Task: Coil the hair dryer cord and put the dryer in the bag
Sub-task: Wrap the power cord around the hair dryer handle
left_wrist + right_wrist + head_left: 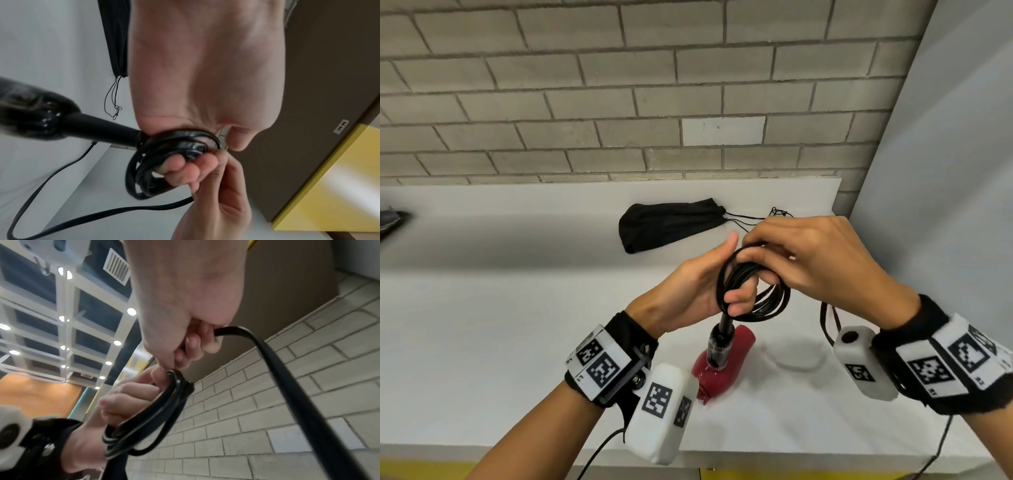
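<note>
Grey brick wall (585, 85) fills the background, mortar lines running in even courses, and below it a pale, matte counter (482, 308) stretches wide. Far back on that counter, a black fabric bag (667, 226) lies slumped and wrinkled on its side, mouth toward the right with thin drawstrings (756, 217) trailing out, well apart from the action. A dark object sits at the far left edge, too cropped to identify. Both wrists wear black straps with white camera housings and square printed markers. Nothing stands between hands and bag. Now the dryer (719, 363): glossy red body, resting on the counter directly below the hands, its black handle pointing up toward them. The cord (753, 291), smooth shiny black, is gathered into several round loops. The left hand (695, 291) has its fingers curled through the loops, gripping the bundle just above the stiff collar where cord meets handle. The right hand (815, 267) comes in over the top, fingers closed on the loose strand; the right wrist view shows that strand running out of the fist and sweeping down past the camera.
</note>
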The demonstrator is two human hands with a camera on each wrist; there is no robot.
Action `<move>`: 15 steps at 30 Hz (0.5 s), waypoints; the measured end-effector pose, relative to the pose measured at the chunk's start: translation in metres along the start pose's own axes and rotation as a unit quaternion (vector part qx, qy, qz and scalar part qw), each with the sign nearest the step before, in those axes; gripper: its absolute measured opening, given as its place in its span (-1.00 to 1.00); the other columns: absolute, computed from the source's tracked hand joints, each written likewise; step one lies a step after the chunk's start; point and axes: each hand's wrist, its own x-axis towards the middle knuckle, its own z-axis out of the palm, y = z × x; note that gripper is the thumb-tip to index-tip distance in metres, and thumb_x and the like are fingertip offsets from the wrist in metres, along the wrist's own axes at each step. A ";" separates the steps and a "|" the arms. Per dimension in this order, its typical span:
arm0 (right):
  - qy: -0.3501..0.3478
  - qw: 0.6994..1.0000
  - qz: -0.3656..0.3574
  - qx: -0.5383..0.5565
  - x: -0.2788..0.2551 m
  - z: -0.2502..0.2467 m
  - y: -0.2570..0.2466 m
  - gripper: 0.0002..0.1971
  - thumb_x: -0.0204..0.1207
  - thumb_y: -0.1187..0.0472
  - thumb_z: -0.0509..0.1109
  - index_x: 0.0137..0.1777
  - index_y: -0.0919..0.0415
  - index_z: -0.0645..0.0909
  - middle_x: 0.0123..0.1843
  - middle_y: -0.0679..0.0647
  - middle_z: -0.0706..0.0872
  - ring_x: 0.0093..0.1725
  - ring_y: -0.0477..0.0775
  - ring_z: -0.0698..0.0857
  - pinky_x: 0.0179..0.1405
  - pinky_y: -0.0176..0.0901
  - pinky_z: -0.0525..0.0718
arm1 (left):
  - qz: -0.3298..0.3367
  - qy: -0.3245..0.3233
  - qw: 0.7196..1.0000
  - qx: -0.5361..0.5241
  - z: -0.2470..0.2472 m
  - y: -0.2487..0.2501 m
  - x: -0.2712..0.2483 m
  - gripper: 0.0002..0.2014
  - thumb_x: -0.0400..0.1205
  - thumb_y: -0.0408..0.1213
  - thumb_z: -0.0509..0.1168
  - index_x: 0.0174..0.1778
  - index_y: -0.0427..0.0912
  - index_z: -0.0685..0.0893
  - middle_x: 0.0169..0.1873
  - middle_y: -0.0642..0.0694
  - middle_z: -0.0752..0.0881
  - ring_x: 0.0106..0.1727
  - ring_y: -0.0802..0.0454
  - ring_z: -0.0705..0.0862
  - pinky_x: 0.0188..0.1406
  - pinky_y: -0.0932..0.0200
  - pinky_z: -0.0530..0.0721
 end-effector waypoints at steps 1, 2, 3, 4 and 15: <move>0.010 1.000 0.020 0.010 -0.002 0.001 0.003 -0.78 0.55 -0.07 0.28 -0.15 -0.02 0.70 -0.31 -0.15 0.76 -0.45 -0.07 0.59 -0.55 -0.08 0.56 | 0.003 0.009 1.000 -0.008 -0.001 -0.001 0.000 -0.41 0.69 0.07 -0.16 -0.04 -0.30 0.65 -0.54 -0.01 0.34 -0.48 0.04 0.38 -0.34 0.21 0.38; 0.018 0.999 0.040 0.026 -0.005 0.002 0.006 -0.78 0.54 -0.08 0.28 -0.17 -0.02 0.68 -0.35 -0.14 0.74 -0.47 -0.12 0.52 -0.53 -0.06 0.56 | 0.003 0.017 1.000 -0.015 -0.001 -0.003 -0.001 -0.47 0.71 0.01 -0.12 0.01 -0.32 0.63 -0.54 0.01 0.34 -0.48 0.06 0.38 -0.34 0.22 0.38; 0.020 0.997 0.057 0.046 -0.008 0.003 0.008 -0.77 0.53 -0.10 0.28 -0.19 -0.02 0.67 -0.41 -0.12 0.71 -0.48 -0.11 0.47 -0.52 -0.05 0.55 | 0.003 0.023 1.000 -0.018 -0.002 -0.004 -0.002 -0.52 0.71 -0.04 -0.10 0.03 -0.33 0.62 -0.53 0.02 0.34 -0.47 0.07 0.39 -0.34 0.22 0.39; 0.019 0.995 0.069 0.067 -0.010 0.005 0.010 -0.77 0.52 -0.11 0.29 -0.19 -0.02 0.66 -0.46 -0.09 0.67 -0.48 -0.08 0.44 -0.50 -0.07 0.53 | 0.003 0.024 1.000 -0.017 -0.001 -0.006 -0.002 -0.55 0.72 -0.08 -0.08 0.03 -0.33 0.61 -0.53 0.04 0.35 -0.47 0.08 0.40 -0.34 0.24 0.39; -0.256 0.750 0.174 0.584 -0.052 0.032 0.035 -0.42 0.46 -0.09 0.38 0.46 0.06 0.43 -0.35 -0.13 0.70 -0.39 -0.15 0.62 -0.25 -0.33 0.58 | 0.029 0.026 0.997 -0.065 -0.006 -0.009 -0.004 -0.62 0.72 -0.11 -0.08 -0.15 -0.26 0.53 -0.60 0.13 0.34 -0.54 0.18 0.35 -0.41 0.35 0.40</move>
